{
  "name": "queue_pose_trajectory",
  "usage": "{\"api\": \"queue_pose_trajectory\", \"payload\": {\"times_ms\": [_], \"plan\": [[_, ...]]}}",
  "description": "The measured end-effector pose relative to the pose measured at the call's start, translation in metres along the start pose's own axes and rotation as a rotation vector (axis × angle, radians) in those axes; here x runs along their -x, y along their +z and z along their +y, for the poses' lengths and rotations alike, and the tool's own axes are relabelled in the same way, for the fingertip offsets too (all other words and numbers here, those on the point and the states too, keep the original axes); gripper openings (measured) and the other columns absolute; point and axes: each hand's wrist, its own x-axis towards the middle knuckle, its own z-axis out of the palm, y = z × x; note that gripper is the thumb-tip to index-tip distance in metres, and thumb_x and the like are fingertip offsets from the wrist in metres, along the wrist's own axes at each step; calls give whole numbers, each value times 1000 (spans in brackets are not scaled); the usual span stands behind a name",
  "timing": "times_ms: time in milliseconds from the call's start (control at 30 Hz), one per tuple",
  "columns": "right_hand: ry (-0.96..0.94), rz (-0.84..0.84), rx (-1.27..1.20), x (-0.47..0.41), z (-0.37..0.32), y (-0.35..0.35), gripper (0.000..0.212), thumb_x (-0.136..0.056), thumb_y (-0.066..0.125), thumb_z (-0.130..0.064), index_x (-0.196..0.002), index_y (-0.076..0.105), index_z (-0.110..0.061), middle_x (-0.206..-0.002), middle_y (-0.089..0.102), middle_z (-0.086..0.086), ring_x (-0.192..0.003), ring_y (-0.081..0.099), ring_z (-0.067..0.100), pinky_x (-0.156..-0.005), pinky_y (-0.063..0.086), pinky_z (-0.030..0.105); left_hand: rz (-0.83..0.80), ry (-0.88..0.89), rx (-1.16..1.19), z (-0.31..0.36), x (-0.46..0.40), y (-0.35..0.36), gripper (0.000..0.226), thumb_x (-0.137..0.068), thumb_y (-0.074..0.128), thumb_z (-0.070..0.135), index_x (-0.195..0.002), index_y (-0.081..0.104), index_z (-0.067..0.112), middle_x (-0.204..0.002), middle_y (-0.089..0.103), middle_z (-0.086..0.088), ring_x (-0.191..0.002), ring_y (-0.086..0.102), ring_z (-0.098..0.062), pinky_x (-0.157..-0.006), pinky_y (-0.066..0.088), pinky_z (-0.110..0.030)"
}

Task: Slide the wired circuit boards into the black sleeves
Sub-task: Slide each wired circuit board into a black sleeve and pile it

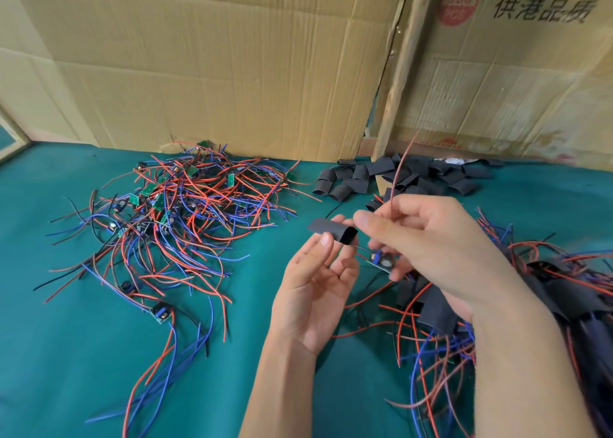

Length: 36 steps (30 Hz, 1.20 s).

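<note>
**Sleeving in progress: one board about to be inserted**

A black sleeve (pixel 332 231) is pinched at its end by the left hand (pixel 316 283), mouth facing right. A wired circuit board (pixel 381 261) is held by the right hand (pixel 431 238), just beside that mouth and not yet inside; a red wire (pixel 399 175) is pinched upward. Finished pieces (pixel 497 305) are judged to lie at the right. A large heap of bare boards (pixel 179 215) at the left and spare sleeves (pixel 408 175) behind remain, so most work is judged outstanding.

Single head-worn view, forward and down, close over hands (pixel 365 258) and green tabletop (pixel 66 354).
</note>
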Motion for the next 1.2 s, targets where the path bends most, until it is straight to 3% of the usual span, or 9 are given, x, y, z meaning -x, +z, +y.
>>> {"api": "queue_pose_trajectory", "payload": {"times_ms": [100,200,333,433,533,733,867,1067,1200], "plan": [[8,-118,-142,3,-1,-9,35,-63,95,-24,-91,78,-11,-84,76,11,-74,73,20,-66,60,28,6,1,4,1,-1,-1,54,-62,95,20,-111,75,7,-103,58,-5,-87,53,-12,-80,49,-21],[-28,-113,-42,4,0,-12,34,-60,87,-9,-92,76,-15,-91,77,10,-79,75,22,-77,61,32,8,8,25,2,-1,-2,57,-61,96,19,-113,74,7,-105,56,-6,-88,52,-12,-80,51,-22],[-95,-25,-18,1,1,-8,31,-66,83,13,-79,70,-13,-83,77,9,-73,73,18,-73,59,31,18,2,10,4,0,-2,57,-60,96,20,-111,75,7,-104,47,-4,-83,53,-13,-79,50,-22],[-154,35,1,-1,2,-9,31,-66,83,13,-74,69,-14,-80,76,6,-68,71,15,-67,58,23,27,-6,4,2,0,-1,61,-59,97,19,-114,73,7,-103,45,-5,-81,54,-15,-76,50,-23],[-173,77,43,-3,3,-5,29,-65,83,11,-73,68,-12,-76,75,7,-64,70,14,-64,56,22,19,-5,0,1,-1,0,57,-61,96,20,-111,73,8,-103,43,-6,-84,53,-16,-74,51,-23],[-176,155,54,-8,5,-1,24,-65,84,7,-69,69,-10,-70,74,5,-61,65,11,-61,52,21,25,2,39,2,0,0,63,-57,97,17,-113,71,5,-108,65,-14,-81,66,-18,-75,56,-26],[-147,169,81,-8,5,1,24,-64,82,8,-68,69,-12,-68,74,3,-58,64,9,-60,51,19,18,3,6,2,1,1,61,-59,96,19,-114,72,8,-110,69,-13,-84,66,-18,-77,54,-26],[-186,232,220,-7,3,4,22,-62,77,-3,-72,69,-20,-66,73,-1,-62,70,17,-66,60,42,36,19,-42,1,1,1,49,-60,96,20,-101,72,12,-106,71,-12,-87,70,-18,-71,54,-26],[-204,204,291,-5,1,6,19,-59,73,-11,-73,68,-23,-66,73,-3,-63,71,16,-69,62,48,73,18,-52,3,0,1,52,-60,97,23,-99,66,12,-101,65,-10,-82,66,-15,-72,54,-26]]}}
